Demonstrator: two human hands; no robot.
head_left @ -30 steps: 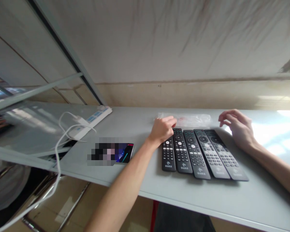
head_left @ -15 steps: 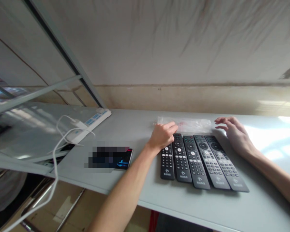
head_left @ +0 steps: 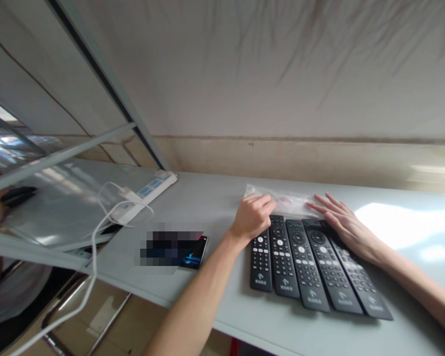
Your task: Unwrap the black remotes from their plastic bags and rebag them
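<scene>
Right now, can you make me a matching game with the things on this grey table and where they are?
Things:
1. clear plastic bag
2. white power strip
3. dark phone
4. five black remote controls

Places:
a. left of the remotes, near the front edge
b. side by side under both hands
c. behind the remotes, by the wall
d. far left, cable plugged in

Pairs: 1-c, 2-d, 3-a, 4-b

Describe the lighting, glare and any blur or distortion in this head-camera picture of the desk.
Head view: sunlight washes out a patch of the table at right; the remotes stay sharp, casting soft shadows at their near ends. The phone is partly pixelated. Straight frame bars lean and the table edge slants from wide-angle distortion. The left hand and right hand look crisp.
</scene>
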